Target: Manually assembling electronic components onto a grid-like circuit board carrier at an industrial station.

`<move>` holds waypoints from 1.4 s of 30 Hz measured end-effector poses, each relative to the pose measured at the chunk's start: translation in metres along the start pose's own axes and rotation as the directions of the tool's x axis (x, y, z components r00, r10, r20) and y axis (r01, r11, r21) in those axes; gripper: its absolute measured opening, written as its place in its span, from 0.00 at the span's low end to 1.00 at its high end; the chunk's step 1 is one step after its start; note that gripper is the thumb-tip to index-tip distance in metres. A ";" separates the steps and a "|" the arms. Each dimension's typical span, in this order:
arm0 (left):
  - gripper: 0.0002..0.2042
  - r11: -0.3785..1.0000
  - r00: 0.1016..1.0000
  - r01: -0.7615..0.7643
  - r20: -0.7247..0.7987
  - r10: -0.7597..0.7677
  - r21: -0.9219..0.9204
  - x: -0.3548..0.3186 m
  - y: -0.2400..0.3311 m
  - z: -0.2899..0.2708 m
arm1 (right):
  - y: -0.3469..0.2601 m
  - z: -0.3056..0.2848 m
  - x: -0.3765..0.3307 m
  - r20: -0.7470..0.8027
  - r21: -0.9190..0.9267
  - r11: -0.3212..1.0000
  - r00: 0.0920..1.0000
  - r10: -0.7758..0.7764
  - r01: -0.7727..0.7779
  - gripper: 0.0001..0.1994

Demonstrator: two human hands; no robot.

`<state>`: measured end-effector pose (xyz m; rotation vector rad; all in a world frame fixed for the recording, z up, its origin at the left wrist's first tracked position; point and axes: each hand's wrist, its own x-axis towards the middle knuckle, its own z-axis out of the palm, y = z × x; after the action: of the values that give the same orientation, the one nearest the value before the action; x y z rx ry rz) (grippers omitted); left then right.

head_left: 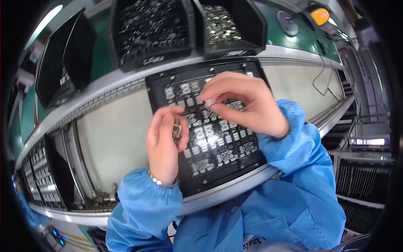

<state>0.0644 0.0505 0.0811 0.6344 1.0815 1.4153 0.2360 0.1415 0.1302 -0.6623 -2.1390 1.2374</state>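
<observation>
A black square tray holding rows of small silvery components lies in front of me, slightly turned. My left hand is over its left side, fingers curled round several small metal parts. Over the tray's upper middle, my right hand has thumb and forefinger pinched on a small pale piece, too small to name. That hand hides part of the upper rows. I cannot tell whether the piece touches the tray.
Beyond the conveyor rail stand black bins: one of dark small parts, one of shiny metal parts, another at left. A second loaded tray sits far left. A yellow-topped device and a cable are at right.
</observation>
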 end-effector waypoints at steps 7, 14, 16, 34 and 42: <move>0.11 0.992 0.991 0.014 -0.133 -0.031 -0.123 -0.003 0.001 -0.009 | 0.013 0.011 -0.018 0.139 0.053 0.998 0.990 0.033 -0.041 0.15; 0.10 0.986 0.938 -0.118 -0.340 0.071 -0.121 0.003 -0.001 -0.014 | 0.019 0.033 -0.026 0.143 -0.129 0.991 0.988 0.062 -0.044 0.14; 0.09 0.975 0.886 -0.210 -0.435 0.158 -0.075 0.008 0.000 -0.018 | 0.018 0.034 -0.026 0.137 -0.153 0.987 0.988 0.076 -0.054 0.14; 0.11 0.805 0.990 0.117 0.004 -0.142 -0.582 0.020 -0.019 -0.037 | 0.023 0.020 -0.046 0.028 -0.334 0.927 0.981 0.192 -0.172 0.27; 0.13 0.867 0.992 0.127 0.065 -0.109 -0.481 0.019 -0.008 -0.038 | 0.033 0.029 -0.042 0.073 -0.527 0.850 0.995 0.069 -0.020 0.28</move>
<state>0.0316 0.0583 0.0535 0.2219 0.6790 1.4862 0.2503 0.1105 0.0793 -0.8974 -2.5769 0.6966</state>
